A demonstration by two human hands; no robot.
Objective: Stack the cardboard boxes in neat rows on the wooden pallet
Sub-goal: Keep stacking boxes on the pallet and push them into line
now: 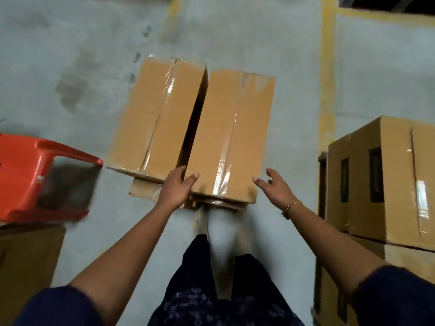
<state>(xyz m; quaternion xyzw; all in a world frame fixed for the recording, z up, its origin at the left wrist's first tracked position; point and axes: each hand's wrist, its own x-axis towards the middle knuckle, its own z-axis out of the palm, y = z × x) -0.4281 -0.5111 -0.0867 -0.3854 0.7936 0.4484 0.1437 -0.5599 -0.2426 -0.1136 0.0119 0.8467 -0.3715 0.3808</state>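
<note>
While the right-hand box [231, 135] lies lengthwise away from me on the floor [70, 43], my left grip [177, 188] clasps its near left corner and my right grip [274, 184], fingers spread wide, hovers just beside its near right corner.

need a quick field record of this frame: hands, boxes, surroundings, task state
left hand: grips near left corner of right box, thumb on top, fingers in the gap between boxes
right hand: open, fingers spread, by that box's near right corner; contact unclear
left box: taped, on floor beside right box, narrow gap
stacked boxes: right edge, taped
red plastic chair: left edge, blurred
yellow line: on floor beyond the stack
task state: both floor boxes not yet stacked
</note>
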